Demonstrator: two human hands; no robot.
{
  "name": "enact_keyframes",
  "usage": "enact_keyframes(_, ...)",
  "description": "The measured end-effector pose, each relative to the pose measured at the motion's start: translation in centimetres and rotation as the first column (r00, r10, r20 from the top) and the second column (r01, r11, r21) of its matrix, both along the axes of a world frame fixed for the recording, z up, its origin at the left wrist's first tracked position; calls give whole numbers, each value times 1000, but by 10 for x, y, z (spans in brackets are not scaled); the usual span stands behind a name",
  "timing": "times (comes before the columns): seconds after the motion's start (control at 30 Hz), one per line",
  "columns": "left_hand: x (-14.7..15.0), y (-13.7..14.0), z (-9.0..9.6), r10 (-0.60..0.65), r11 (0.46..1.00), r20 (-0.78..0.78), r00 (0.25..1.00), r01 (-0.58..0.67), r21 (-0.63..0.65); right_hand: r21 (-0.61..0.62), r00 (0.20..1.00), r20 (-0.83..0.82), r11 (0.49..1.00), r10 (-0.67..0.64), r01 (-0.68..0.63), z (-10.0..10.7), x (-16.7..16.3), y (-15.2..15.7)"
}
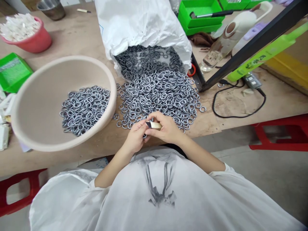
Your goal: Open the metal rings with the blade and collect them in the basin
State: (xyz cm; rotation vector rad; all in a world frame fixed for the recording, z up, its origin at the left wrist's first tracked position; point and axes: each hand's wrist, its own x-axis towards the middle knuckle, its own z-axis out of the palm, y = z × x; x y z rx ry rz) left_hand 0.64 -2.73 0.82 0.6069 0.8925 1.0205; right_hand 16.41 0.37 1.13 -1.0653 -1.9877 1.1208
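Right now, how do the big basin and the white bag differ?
The basin is beige, smooth and round, standing upright; the bag is white, crumpled and lying on its side. The basin holds a heap of rings within its rim, while the bag's contents spill from its mouth in a pile on the table. Both hold grey rings.

Worktop [79, 35]: brown, surface scuffed. Floor [240, 166]: pale grey, visible seam. Red stool [276, 147] at right; second red stool [35, 184] lower left. Lighting even.
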Motion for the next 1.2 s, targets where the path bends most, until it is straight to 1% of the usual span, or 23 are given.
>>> enact_keyframes(0.1,0,0,0,-1,1000,3,1000,1,-6,-15,999,-37,1000,4,-5,-2,-2,0)
enact_keyframes(0.27,-2,-1,0,-23,1000,-25,999,23,-3,-146,977,-209,987,31,-62,-2,-1,5)
enact_keyframes(0.33,-3,-1,1,-30,1000,-35,999,30,3,-162,976,-216,985,22,-58,-1,0,7)
enact_keyframes(0.53,0,0,4,-54,999,-43,998,54,0,-180,986,-167,984,-20,-10,4,2,11)
enact_keyframes(0.73,-1,2,6,5,1000,-45,999,-5,3,-80,991,-132,996,-36,25,4,2,7)
enact_keyframes(0.87,-4,3,7,35,999,-39,999,-34,14,4,997,-33,998,-70,70,2,3,4)
enact_keyframes(1.07,-4,3,7,37,999,-32,999,-37,4,132,998,62,991,-20,12,4,2,-1)
enact_keyframes(1.2,-3,2,6,41,999,-26,999,-42,-31,181,995,103,983,-4,-15,3,1,-3)
